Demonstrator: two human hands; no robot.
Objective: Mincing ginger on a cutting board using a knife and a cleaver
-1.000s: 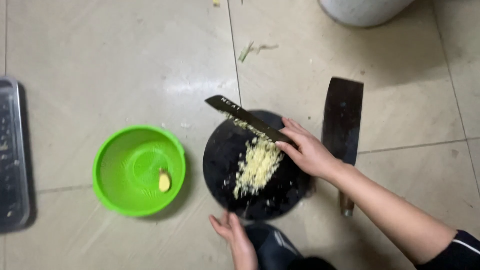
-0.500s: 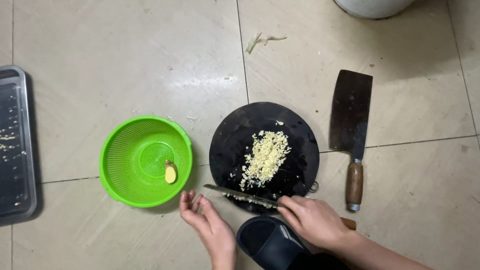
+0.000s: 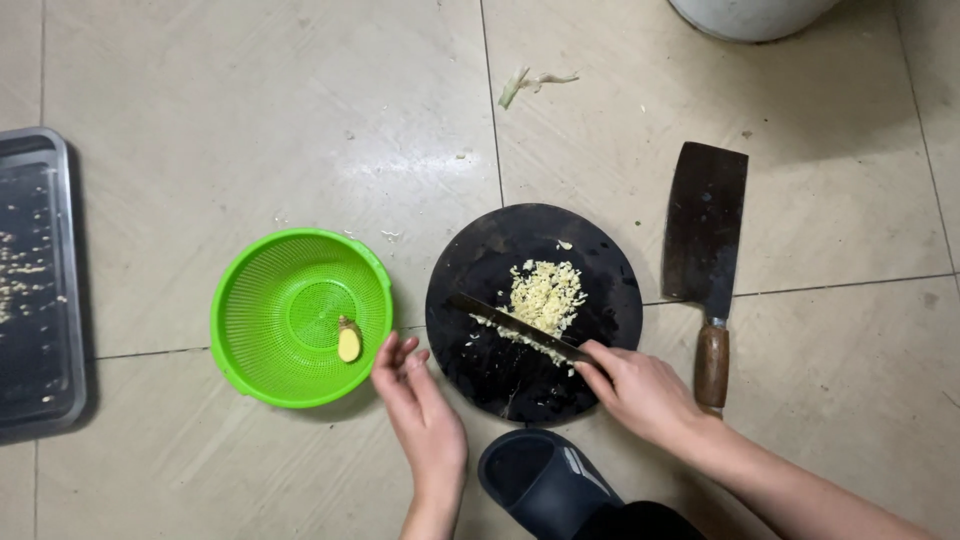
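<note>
A round black cutting board (image 3: 590,260) lies on the tiled floor with a pile of minced ginger (image 3: 543,294) on it. My right hand (image 3: 643,393) grips a dark knife (image 3: 500,318) whose blade lies flat across the board against the near side of the pile. My left hand (image 3: 420,404) is open, fingers spread, on the floor between the board and a green colander (image 3: 262,320). A small piece of ginger (image 3: 348,342) sits inside the colander.
A large cleaver (image 3: 706,240) with a wooden handle lies right of the board. A metal tray (image 3: 40,290) is at the left edge. A dark slipper (image 3: 540,480) is at the bottom. A white container (image 3: 750,15) stands top right; scraps (image 3: 530,82) lie beyond the board.
The knife moved from the far side of the pile to the near edge, then back up against the ginger. My left hand shifted left toward the colander.
</note>
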